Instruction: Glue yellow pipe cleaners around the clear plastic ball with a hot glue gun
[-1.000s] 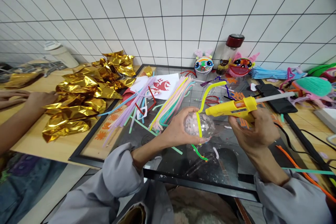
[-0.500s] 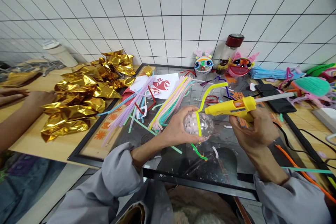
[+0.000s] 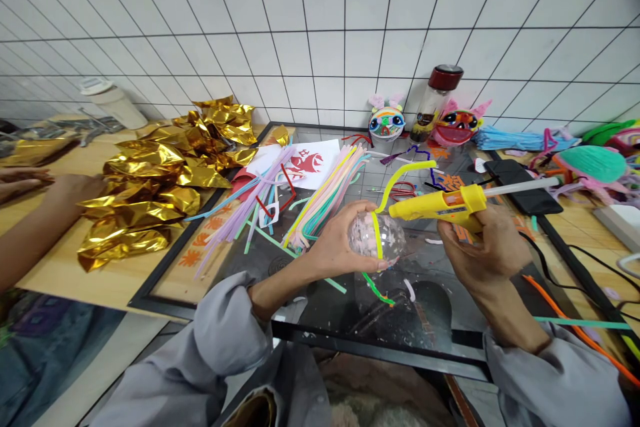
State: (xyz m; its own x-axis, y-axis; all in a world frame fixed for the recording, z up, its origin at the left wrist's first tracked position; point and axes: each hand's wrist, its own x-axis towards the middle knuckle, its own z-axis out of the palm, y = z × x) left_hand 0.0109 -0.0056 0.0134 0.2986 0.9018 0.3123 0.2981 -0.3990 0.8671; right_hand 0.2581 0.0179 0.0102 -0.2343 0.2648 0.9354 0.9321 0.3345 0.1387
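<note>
My left hand (image 3: pixel 336 243) is wrapped round a clear plastic ball (image 3: pixel 376 235) held above the glass table (image 3: pixel 320 330). A yellow-green pipe cleaner (image 3: pixel 397 183) runs over the ball and curls up and to the right. My right hand (image 3: pixel 483 250) grips a yellow hot glue gun (image 3: pixel 443 205), its nozzle pointing left and touching the top of the ball. A white glue stick (image 3: pixel 520 185) sticks out of the gun's back end.
Pastel pipe cleaners (image 3: pixel 320 203) and a red papercut (image 3: pixel 306 163) lie behind the ball. Gold foil (image 3: pixel 165 180) is heaped at the left, where another person's hands (image 3: pixel 55 190) rest. Painted masks (image 3: pixel 387 123), a bottle (image 3: pixel 437 101), a phone (image 3: pixel 520 190) and yarn (image 3: pixel 595 163) stand at the right.
The ball and the glue gun have shifted very slightly to the left and up. Otherwise nothing has visibly moved.
</note>
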